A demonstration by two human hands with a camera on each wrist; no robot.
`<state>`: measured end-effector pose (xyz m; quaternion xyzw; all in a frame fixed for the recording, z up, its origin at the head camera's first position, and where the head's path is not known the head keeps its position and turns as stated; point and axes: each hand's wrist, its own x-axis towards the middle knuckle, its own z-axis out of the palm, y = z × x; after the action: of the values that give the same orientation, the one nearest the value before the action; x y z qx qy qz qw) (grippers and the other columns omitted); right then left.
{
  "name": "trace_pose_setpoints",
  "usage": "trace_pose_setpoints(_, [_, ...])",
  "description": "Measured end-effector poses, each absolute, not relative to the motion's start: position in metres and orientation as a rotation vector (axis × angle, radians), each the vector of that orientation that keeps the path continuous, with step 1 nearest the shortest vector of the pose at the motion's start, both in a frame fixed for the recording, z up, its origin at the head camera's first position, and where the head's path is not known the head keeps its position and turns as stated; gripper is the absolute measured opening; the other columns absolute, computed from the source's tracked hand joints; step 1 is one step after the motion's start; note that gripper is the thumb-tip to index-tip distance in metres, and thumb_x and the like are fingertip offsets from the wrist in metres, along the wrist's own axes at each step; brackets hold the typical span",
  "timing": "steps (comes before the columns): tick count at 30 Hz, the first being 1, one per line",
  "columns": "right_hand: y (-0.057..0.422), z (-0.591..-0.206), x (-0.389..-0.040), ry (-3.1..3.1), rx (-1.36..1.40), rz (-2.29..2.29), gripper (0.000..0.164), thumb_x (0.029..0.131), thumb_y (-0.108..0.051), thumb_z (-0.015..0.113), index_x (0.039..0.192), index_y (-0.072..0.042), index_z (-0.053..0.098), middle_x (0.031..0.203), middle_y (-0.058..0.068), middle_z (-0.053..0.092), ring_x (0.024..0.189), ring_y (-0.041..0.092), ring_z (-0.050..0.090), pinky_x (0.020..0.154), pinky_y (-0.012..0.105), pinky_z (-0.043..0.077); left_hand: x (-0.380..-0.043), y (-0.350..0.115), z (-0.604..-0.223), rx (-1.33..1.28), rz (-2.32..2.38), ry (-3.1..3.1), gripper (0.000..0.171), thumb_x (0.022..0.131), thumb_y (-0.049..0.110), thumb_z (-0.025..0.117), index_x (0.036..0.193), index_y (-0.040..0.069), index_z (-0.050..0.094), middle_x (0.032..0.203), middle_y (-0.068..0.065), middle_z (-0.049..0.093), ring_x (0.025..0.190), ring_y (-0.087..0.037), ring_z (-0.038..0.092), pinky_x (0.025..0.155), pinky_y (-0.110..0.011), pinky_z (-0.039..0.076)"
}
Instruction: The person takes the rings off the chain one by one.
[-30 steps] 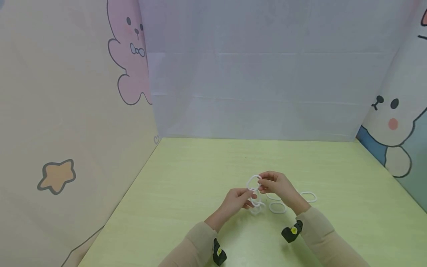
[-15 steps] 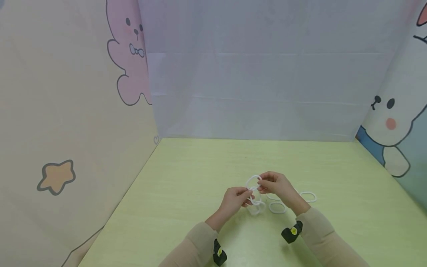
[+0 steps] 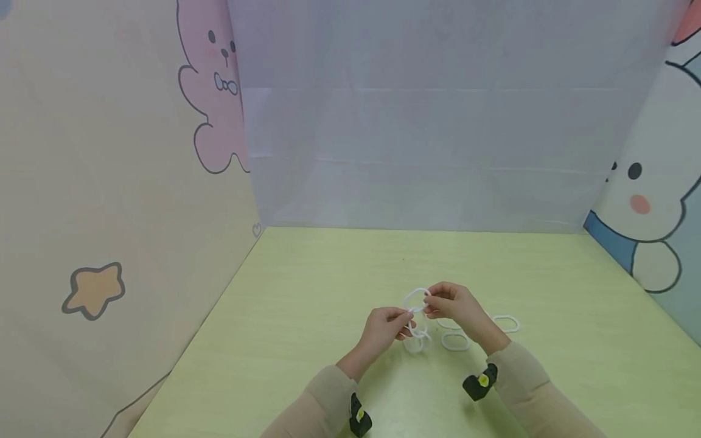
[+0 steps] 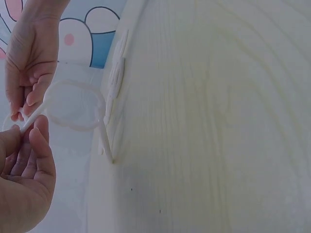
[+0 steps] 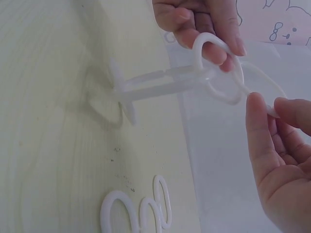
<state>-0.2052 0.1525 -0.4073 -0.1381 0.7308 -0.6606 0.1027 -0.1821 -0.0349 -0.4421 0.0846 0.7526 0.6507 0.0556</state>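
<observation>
1. Nearest: beige sleeves [image 3: 306, 409], each w/ a black wrist unit [image 3: 359, 416] at the cuff.
2. L hand [image 3: 381, 327]: thumb + fingers pinched on white links where they join. Prob a good hold pt, b/c it steadies the joint; exact link under the thumb is hard to tell.
3. Link chain [image 5: 160, 91]: hangs from L hand over the tbl [image 3: 328, 261]; count unclear, can't tell if bottom touches. Looks like plastic: prob v. light, fairly stiff w/ a bit of flex, smooth so slightly slippery. Joints look free to swing, so the hanging end may sway.
4. R hand [image 3: 451, 301]: thumb + index clamped on the side of the top link [image 3: 418, 289], a bit beyond L hand. Best grip: side of the loop btwn fingertip pads, ends left free; hard twisting could bend or crack thin stock.
5. Loose links [image 5: 118, 194]: flat on tbl to the R, some partly hidden by R hand/wrist in head view. Low + thin, so poss fiddly to lift; pinch the rim or hook a fingertip thru.
6. Far: pale back sheet [image 3: 416, 121] behind tbl edge.
</observation>
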Motion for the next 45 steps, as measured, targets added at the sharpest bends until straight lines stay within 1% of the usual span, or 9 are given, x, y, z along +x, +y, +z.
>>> trace_pose_setpoints(9, [0.153,-0.408,-0.204,2.164,-0.411,-1.952,0.028,0.092,-0.007,0.055,0.107,0.015,0.047,0.089,0.013,0.059,0.078,0.019,0.062,0.073,0.033,0.052,-0.180,-0.035,-0.440,0.264,2.043,2.264,0.024,0.091,0.014,0.060,0.097,-0.008,0.065,0.078,-0.008,0.067,0.062,-0.011,0.061,0.056,-0.024,0.051])
trace_pose_setpoints(14, [0.153,-0.408,-0.204,2.172,-0.405,-1.948,0.030,0.092,-0.007,0.055,0.108,0.017,0.045,0.088,0.012,0.060,0.078,0.019,0.061,0.072,0.034,0.052,-0.182,-0.036,-0.442,0.269,2.081,2.264,0.025,0.090,0.016,0.061,0.096,-0.008,0.066,0.077,-0.005,0.067,0.063,-0.010,0.061,0.057,-0.024,0.051])
trace_pose_setpoints(20, [0.153,-0.410,-0.203,2.173,-0.394,-1.950,0.027,0.092,-0.009,0.057,0.104,0.013,0.049,0.087,0.012,0.060,0.078,0.020,0.061,0.072,0.034,0.052,-0.182,-0.035,-0.442,0.248,2.088,2.295,0.026,0.090,0.019,0.060,0.096,-0.006,0.066,0.077,-0.003,0.067,0.064,-0.010,0.061,0.058,-0.024,0.051])
trace_pose_setpoints(23, [0.153,-0.413,-0.202,2.174,-0.393,-1.947,0.025,0.091,-0.011,0.058,0.102,0.011,0.051,0.086,0.011,0.060,0.077,0.020,0.061,0.071,0.034,0.052,-0.182,-0.034,-0.442,0.232,2.109,2.304,0.023,0.091,0.018,0.060,0.094,-0.004,0.067,0.078,-0.006,0.067,0.064,-0.011,0.061,0.058,-0.024,0.051])
trace_pose_setpoints(25, [0.154,-0.414,-0.202,2.171,-0.392,-1.945,0.024,0.091,-0.011,0.058,0.100,0.010,0.052,0.087,0.011,0.060,0.077,0.020,0.061,0.071,0.034,0.052,-0.181,-0.033,-0.441,0.226,2.128,2.308,0.021,0.091,0.017,0.060,0.093,-0.003,0.067,0.079,-0.008,0.067,0.065,-0.013,0.062,0.058,-0.025,0.051])
trace_pose_setpoints(32, [0.155,-0.417,-0.202,2.150,-0.416,-1.927,0.020,0.092,-0.011,0.056,0.097,0.008,0.051,0.091,0.012,0.062,0.076,0.018,0.062,0.070,0.034,0.053,-0.168,-0.032,-0.421,0.239,2.164,2.320,0.021,0.092,0.008,0.056,0.095,-0.011,0.063,0.083,-0.020,0.066,0.075,-0.035,0.063,0.060,-0.027,0.052])
trace_pose_setpoints(35, [0.155,-0.417,-0.202,2.147,-0.408,-1.911,0.019,0.093,-0.011,0.055,0.097,0.007,0.051,0.092,0.012,0.063,0.076,0.018,0.062,0.070,0.034,0.053,-0.163,-0.032,-0.413,0.235,2.179,2.316,0.021,0.092,0.007,0.055,0.095,-0.012,0.063,0.084,-0.021,0.065,0.073,-0.030,0.064,0.060,-0.025,0.052])
trace_pose_setpoints(40, [0.155,-0.417,-0.202,2.143,-0.397,-1.904,0.018,0.093,-0.011,0.055,0.098,0.006,0.051,0.091,0.012,0.063,0.074,0.017,0.062,0.069,0.034,0.053,-0.161,-0.032,-0.410,0.225,2.199,2.300,0.020,0.092,0.007,0.056,0.096,-0.012,0.063,0.083,-0.017,0.066,0.068,-0.016,0.063,0.059,-0.023,0.051])
trace_pose_setpoints(45, [0.153,-0.418,-0.203,2.132,-0.390,-1.919,0.016,0.093,-0.010,0.055,0.097,0.005,0.049,0.093,0.017,0.063,0.072,0.016,0.062,0.068,0.033,0.053,-0.163,-0.033,-0.412,0.232,2.199,2.295,0.020,0.092,0.007,0.055,0.095,-0.011,0.063,0.083,-0.017,0.066,0.069,-0.018,0.063,0.059,-0.023,0.051])
